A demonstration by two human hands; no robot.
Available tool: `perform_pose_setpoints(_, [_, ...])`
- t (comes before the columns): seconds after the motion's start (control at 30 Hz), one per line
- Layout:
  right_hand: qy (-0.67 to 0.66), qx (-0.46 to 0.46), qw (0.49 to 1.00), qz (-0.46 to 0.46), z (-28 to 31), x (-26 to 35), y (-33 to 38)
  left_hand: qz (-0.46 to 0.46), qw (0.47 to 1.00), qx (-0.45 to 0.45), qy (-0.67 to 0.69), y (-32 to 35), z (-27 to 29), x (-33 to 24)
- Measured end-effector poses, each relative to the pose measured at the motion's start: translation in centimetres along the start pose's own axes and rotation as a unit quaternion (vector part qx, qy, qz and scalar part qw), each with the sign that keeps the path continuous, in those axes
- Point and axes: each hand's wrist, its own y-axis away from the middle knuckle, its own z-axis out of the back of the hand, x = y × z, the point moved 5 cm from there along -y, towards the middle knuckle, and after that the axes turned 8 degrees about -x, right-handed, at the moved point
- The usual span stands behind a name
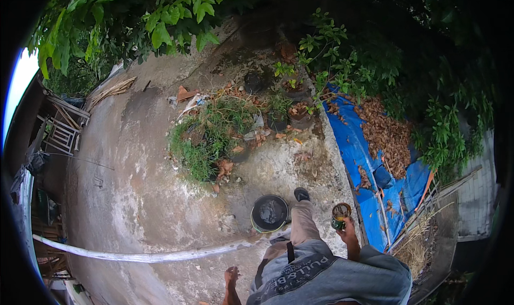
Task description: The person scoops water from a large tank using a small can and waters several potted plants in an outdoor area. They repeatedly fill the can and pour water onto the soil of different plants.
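Head view: the right hand point(350, 232) is gripping a green can point(338, 223). The left hand point(231, 276) is hanging; I cannot tell its grip. A black bucket point(257, 211) is sitting ahead of it.

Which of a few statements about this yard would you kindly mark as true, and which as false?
1. The right hand holds a round container. True.
2. A black bucket stands near a dark shoe. True.
3. The left hand grips the bucket's rim. False: it is apart from the bucket.
4. Brown dry leaves lie on the blue tarp. True.
5. The blue tarp is to the left of the low, feathery green plants. False: it is to their right.
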Motion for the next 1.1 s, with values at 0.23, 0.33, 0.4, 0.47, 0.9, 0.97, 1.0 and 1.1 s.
perform_pose_setpoints(0.23, [-0.097,-0.236,0.940,-0.227,4.0,-11.4,3.0,0.052,0.998,0.032,-0.035,1.9,-1.5,-2.0])
perform_pose_setpoints(0.33, [-0.100,-0.264,0.930,-0.235,0.4,-8.8,0.4,0.032,0.995,0.040,-0.086,4.1,-4.1,-8.5])
perform_pose_setpoints(0.4, [-0.104,-0.250,0.934,-0.233,-5.1,-6.5,-4.1,0.053,0.997,-0.005,-0.063,4.3,-5.7,-11.6])
perform_pose_setpoints(0.47, [-0.129,-0.233,0.942,-0.203,-10.9,-2.5,-10.6,-0.001,1.000,-0.014,-0.007,2.9,-7.7,-15.3])
perform_pose_setpoints(0.9, [-0.005,0.056,0.998,0.018,-63.1,75.1,-21.2,-0.121,0.989,-0.060,0.056,7.1,-15.4,-29.8])
perform_pose_setpoints(0.97, [-0.036,0.097,0.994,0.030,-63.5,76.9,-21.8,-0.065,0.990,-0.073,0.102,7.8,-16.1,-26.3])
perform_pose_setpoints(1.0, [-0.052,0.130,0.989,0.038,-63.5,77.3,-22.0,-0.020,0.992,-0.079,0.099,8.4,-16.4,-24.1])
perform_pose_setpoints(1.1, [-0.106,0.178,0.978,-0.002,-62.4,75.5,-22.1,0.022,0.994,-0.069,0.080,9.4,-17.3,-19.9])
